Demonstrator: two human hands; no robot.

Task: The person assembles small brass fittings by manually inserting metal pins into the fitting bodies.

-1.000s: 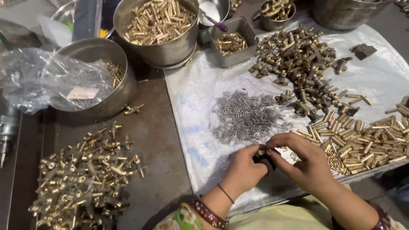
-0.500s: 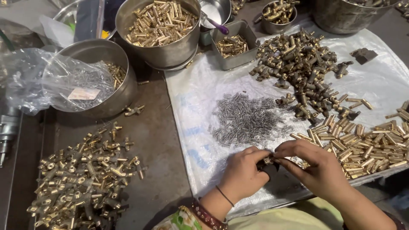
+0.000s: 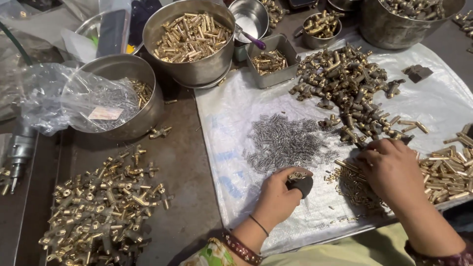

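My left hand grips a small black holder with a brass fitting seated on top of it. It rests on the white plastic sheet, just below a heap of small grey metal springs. My right hand is stretched to the right, fingers curled down among the brass valve bodies and brass rods. What its fingertips hold is hidden.
A pile of assembled brass fittings lies at the left on the dark table. At the back stand a steel bowl of brass pins, a bowl with a plastic bag, a small grey tray and further steel pots.
The two hands were together at the black holder. Now my right hand has moved away to the right into the brass parts, while the left stays on the holder.
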